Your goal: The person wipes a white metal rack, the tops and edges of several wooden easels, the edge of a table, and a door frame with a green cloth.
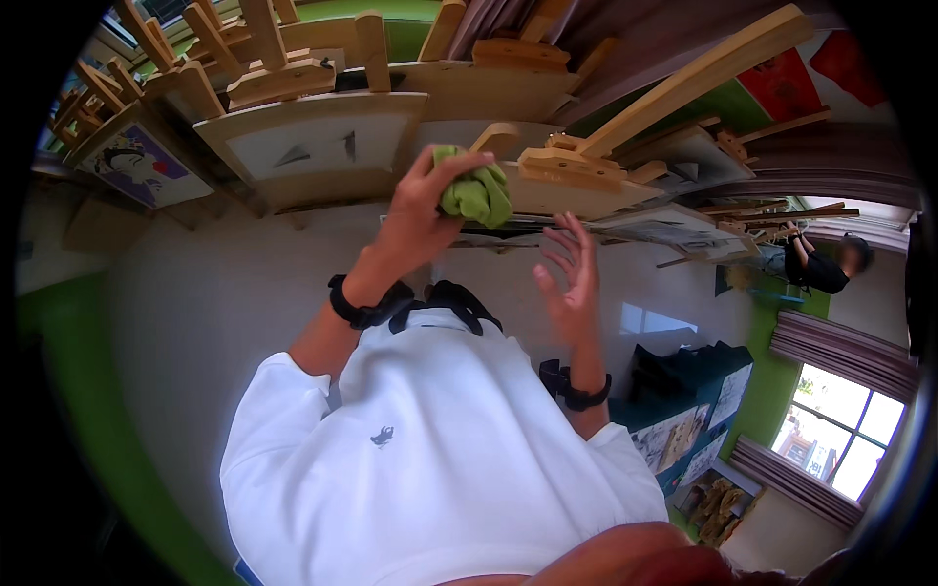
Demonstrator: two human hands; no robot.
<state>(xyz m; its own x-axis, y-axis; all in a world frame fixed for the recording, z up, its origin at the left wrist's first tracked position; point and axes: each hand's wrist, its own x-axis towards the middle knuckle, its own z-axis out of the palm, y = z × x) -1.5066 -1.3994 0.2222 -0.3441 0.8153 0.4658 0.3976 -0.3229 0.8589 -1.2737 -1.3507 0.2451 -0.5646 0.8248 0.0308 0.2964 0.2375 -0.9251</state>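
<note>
Crumpled in my left hand (419, 209) is a green cloth (476, 189), gripped between the fingers and thumb. To the right of it, my right hand (573, 282) is raised with its fingers apart and nothing in it. Both hands are in front of a wooden easel (571, 170) that bears a drawing board (579, 192). Left of the cloth, a board with a pale sheet and grey drawn shapes (315, 150) leans on another easel. Black bands circle both of my wrists.
More wooden easels (260, 44) crowd the far side. A purple and white painting (143, 165) stands at the far left. Another person (817, 264) is by easels at the right. A dark green draped surface with drawings (670, 439) lies at the lower right, near a window (839, 428).
</note>
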